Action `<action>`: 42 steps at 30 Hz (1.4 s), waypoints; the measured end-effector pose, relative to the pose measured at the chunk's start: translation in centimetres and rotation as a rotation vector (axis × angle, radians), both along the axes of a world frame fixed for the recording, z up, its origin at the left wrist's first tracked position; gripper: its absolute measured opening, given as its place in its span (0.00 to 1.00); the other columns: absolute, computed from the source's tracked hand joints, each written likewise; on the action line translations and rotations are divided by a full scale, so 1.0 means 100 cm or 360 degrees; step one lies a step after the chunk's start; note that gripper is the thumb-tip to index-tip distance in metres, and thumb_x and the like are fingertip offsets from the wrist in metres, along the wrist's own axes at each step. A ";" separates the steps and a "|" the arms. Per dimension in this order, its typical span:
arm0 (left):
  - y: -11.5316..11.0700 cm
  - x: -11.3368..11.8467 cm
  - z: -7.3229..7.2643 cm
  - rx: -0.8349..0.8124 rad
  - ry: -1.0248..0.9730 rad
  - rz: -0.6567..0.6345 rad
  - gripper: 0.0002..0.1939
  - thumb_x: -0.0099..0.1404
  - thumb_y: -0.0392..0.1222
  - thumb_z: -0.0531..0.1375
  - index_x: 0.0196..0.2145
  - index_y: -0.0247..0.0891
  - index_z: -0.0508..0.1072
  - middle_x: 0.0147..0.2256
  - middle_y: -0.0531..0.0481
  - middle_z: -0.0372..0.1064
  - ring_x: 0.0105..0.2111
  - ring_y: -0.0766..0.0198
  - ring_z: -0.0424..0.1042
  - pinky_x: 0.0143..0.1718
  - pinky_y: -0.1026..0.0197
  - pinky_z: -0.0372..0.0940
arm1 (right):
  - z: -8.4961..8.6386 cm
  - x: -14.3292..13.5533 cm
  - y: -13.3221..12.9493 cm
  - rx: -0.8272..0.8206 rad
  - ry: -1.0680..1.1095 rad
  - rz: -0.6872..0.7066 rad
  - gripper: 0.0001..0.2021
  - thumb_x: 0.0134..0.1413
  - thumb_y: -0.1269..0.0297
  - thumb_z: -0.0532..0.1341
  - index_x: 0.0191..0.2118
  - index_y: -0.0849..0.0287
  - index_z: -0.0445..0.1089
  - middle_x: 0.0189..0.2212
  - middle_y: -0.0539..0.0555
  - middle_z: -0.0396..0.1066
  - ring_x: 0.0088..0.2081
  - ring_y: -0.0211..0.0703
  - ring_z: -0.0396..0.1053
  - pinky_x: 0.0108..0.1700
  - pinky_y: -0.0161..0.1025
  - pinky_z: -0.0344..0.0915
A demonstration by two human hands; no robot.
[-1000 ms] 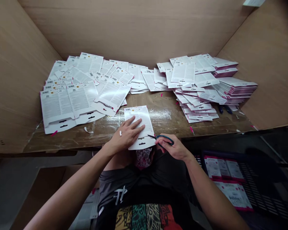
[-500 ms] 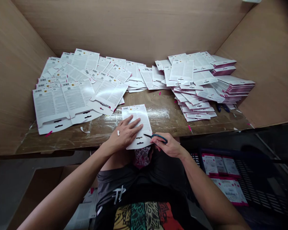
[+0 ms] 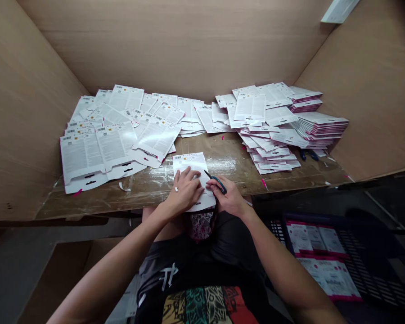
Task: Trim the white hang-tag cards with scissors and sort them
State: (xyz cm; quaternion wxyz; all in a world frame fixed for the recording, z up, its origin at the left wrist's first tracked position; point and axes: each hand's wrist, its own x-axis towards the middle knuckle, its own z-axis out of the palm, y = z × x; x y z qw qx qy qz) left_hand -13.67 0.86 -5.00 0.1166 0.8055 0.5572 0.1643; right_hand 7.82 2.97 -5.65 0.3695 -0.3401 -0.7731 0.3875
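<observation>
A flat white printed carton [image 3: 198, 160] with a barcode lies at the table's front edge, its lower end reaching over it. My left hand [image 3: 185, 191] rests on the carton with bent fingers somewhat apart. A small white scrap [image 3: 176, 189] clings to the back of that hand. In my right hand [image 3: 231, 198] is a pair of small scissors [image 3: 217, 181] with dark teal handles. The blades look closed and point up and left, over the carton's right edge. Part of the carton's lower half is hidden by my left hand.
Similar cartons spread over the table's left side [image 3: 83, 155]. More cartons [image 3: 275, 157] are piled at right, beside a neat stack [image 3: 324, 126]. Dark-blue handles [image 3: 308, 154] lie near it. Cardboard walls [image 3: 189, 45] surround the table [image 3: 148, 189]. Below right is a dark basket [image 3: 371, 270] with pink-and-white packets.
The scissors have moved up along the carton and now point more steeply. My left hand's fingers, spread flat before, have drawn in and bent. The camera view has shifted slightly.
</observation>
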 end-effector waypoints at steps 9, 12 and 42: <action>-0.068 -0.129 0.083 -0.0735 -0.1078 -0.0684 0.27 0.72 0.71 0.58 0.32 0.47 0.79 0.44 0.43 0.83 0.45 0.49 0.82 0.45 0.46 0.79 | -0.006 0.005 -0.005 0.0250 -0.0292 0.0282 0.28 0.58 0.58 0.77 0.61 0.55 0.71 0.55 0.62 0.70 0.55 0.57 0.73 0.59 0.53 0.73; -0.080 -0.129 0.079 -0.0670 -0.0765 -0.0498 0.20 0.74 0.64 0.61 0.46 0.49 0.83 0.47 0.43 0.83 0.47 0.51 0.82 0.48 0.48 0.79 | -0.005 0.003 -0.003 0.0387 -0.0466 0.0394 0.36 0.48 0.61 0.82 0.62 0.54 0.71 0.58 0.63 0.70 0.59 0.61 0.70 0.60 0.58 0.72; -0.062 -0.042 -0.017 0.0263 0.0155 -0.0056 0.29 0.72 0.38 0.61 0.68 0.50 0.71 0.68 0.44 0.69 0.64 0.35 0.65 0.56 0.33 0.66 | 0.001 -0.029 -0.018 0.0165 -0.0414 -0.0483 0.05 0.65 0.67 0.62 0.46 0.55 0.69 0.45 0.61 0.68 0.47 0.59 0.70 0.55 0.56 0.70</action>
